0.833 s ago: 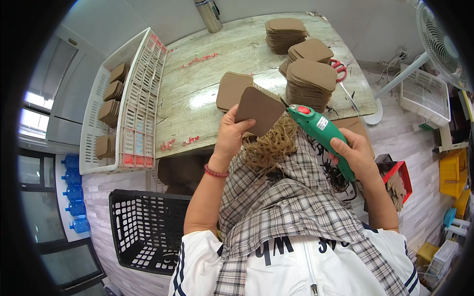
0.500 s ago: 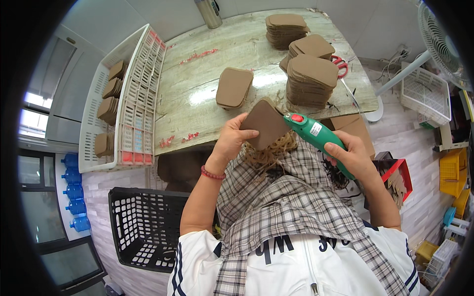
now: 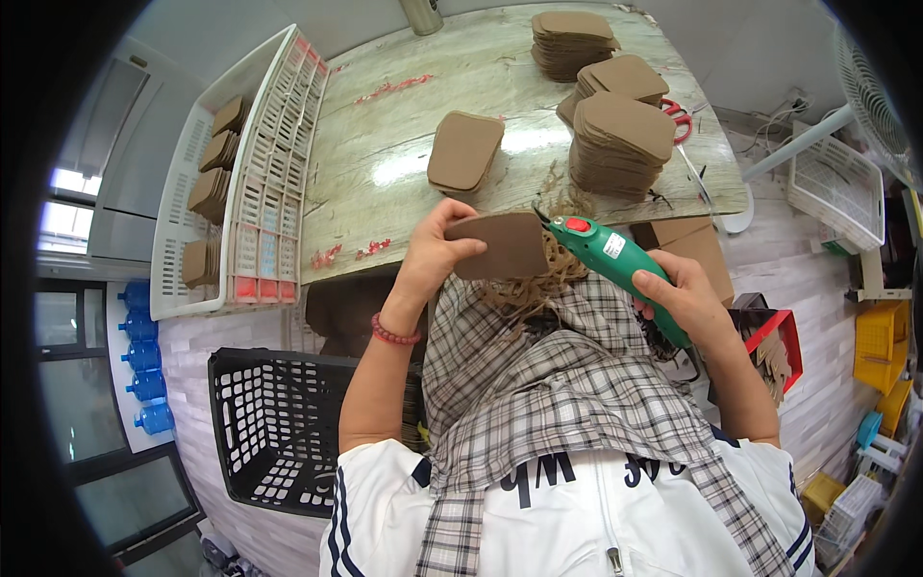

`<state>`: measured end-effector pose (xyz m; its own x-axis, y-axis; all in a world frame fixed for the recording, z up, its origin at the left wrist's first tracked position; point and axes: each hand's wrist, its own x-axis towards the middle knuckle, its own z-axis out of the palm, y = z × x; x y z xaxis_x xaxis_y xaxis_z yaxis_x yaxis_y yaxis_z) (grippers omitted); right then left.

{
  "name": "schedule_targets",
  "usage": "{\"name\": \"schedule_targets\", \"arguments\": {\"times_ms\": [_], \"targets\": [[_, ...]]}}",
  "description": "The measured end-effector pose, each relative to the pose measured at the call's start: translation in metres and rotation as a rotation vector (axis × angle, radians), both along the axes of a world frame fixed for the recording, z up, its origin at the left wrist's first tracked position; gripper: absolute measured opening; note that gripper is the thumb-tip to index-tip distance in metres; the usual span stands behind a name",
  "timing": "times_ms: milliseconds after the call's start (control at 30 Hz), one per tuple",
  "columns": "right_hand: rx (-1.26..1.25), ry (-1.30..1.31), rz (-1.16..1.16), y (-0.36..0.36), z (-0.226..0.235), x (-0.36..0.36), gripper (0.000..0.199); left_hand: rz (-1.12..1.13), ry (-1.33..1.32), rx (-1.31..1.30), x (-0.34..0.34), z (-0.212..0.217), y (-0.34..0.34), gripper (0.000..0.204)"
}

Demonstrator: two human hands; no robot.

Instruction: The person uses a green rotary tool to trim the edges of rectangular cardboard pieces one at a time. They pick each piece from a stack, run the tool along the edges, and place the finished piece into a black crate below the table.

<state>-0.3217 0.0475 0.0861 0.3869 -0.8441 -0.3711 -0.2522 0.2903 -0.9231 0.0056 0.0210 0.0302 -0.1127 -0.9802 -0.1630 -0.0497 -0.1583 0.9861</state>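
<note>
The left hand (image 3: 435, 252) holds a brown cardboard piece (image 3: 500, 246) by its left edge, grip clamped on it, just in front of the near edge of the table (image 3: 385, 183). The right hand (image 3: 678, 293) has its grip closed around the body of a green electric cutter (image 3: 615, 258) with a red button and a white label; the cutter's tip meets the right edge of the piece. Curled brown trimmings (image 3: 524, 288) lie on a plaid cloth (image 3: 538, 385) beneath the piece. On the table, a single stack of cut pieces (image 3: 465, 150) lies near the centre, and taller stacks (image 3: 620, 139) stand to the right, with red-handled scissors (image 3: 681, 117) just beside them. A white crate (image 3: 245, 192) to the left holds more brown pieces. A black basket (image 3: 274, 423) sits lower left.
</note>
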Motion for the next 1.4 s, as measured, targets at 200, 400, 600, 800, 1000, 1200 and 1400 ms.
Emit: {"name": "schedule_targets", "arguments": {"times_ms": [200, 400, 600, 800, 1000, 1200, 1400], "targets": [[0.037, -0.018, 0.068, -0.001, -0.003, 0.001, 0.034, 0.176, 0.346, 0.019, 0.013, -0.01, 0.004, 0.012], [0.054, -0.011, 0.108, -0.002, -0.005, 0.005, 0.035, 0.139, 0.394, 0.083, 0.019, -0.011, 0.006, 0.012], [0.089, 0.017, 0.134, -0.003, -0.004, 0.006, 0.038, 0.049, 0.349, 0.161, 0.025, -0.012, 0.004, 0.014], [0.09, 0.014, 0.12, 0.001, -0.003, 0.011, 0.035, -0.005, 0.323, 0.175, 0.018, -0.01, 0.008, 0.017], [0.069, 0.056, 0.179, -0.001, -0.007, 0.014, 0.038, -0.078, 0.268, 0.227, 0.006, -0.009, 0.011, 0.016], [0.049, 0.044, 0.153, -0.002, -0.006, 0.021, 0.036, -0.175, 0.213, 0.267, 0.001, -0.011, 0.011, 0.014], [0.04, -0.009, 0.212, -0.011, -0.005, 0.045, 0.037, -0.213, 0.186, 0.283, -0.004, -0.005, 0.013, 0.02]]}}
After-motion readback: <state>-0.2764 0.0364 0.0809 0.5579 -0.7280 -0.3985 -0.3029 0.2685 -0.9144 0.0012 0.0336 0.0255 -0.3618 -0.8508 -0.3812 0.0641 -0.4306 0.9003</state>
